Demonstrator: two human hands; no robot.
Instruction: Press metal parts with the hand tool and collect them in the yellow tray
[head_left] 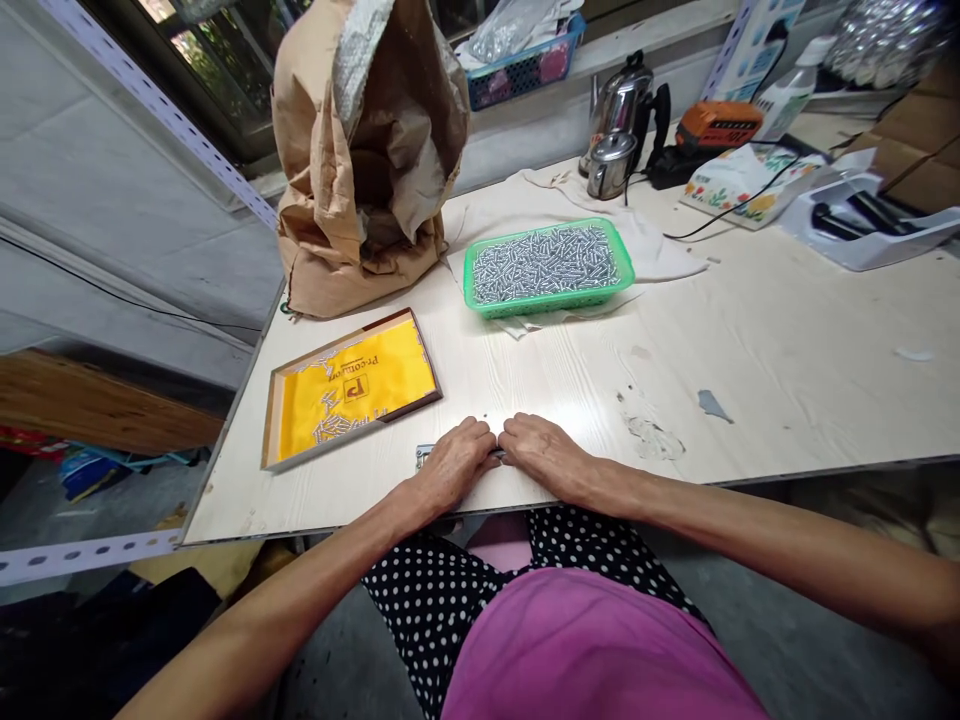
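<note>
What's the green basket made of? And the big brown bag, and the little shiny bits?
Green basket: looks like plastic, with a bright, even, slightly glossy colour.
Brown bag: seemingly paper, matte, with stiff creases.
Shiny bits: probably metal, from the silvery glint.

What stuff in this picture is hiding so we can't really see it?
All in the head view:
1. Metal piece at the table edge: mostly covered by the left hand, so its shape is unclear.
2. Anything between the left hand and right hand: hidden by the touching fingers.
3. Brown paper sack: its crumpled top hides the contents.
4. Silver pieces in the green basket: too small to identify.
</note>
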